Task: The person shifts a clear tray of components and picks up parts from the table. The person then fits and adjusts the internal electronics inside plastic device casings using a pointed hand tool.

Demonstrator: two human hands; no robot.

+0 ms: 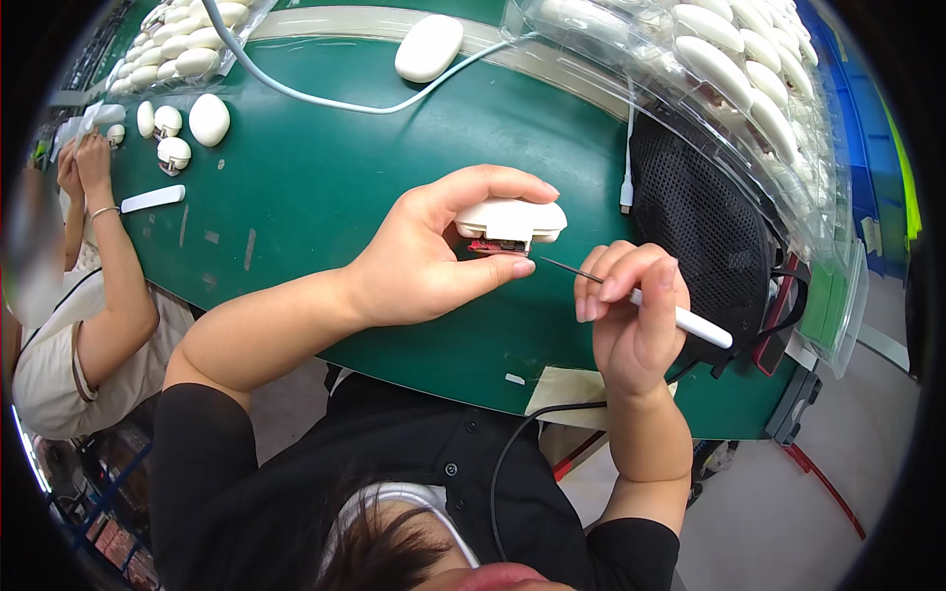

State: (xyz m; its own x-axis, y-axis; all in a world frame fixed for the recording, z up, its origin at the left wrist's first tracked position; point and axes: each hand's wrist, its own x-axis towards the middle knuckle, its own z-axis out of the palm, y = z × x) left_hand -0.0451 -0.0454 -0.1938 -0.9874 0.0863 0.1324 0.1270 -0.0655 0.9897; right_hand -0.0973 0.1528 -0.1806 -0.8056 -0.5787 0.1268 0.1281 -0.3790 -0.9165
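Note:
My left hand (424,261) holds a white oval plastic device (510,221) between thumb and fingers, above the green table (335,187). A red circuit part (493,246) shows at the device's underside. My right hand (631,310) grips a white-handled tool (690,323) whose thin metal tip (567,269) points toward that red part, just short of it.
Clear trays of white shells sit at the far left (187,44) and far right (749,59). A white shell (429,47) with a cable, loose white parts (187,123) and a black mesh pad (705,227) lie on the table. A co-worker's hands (84,167) work at the left.

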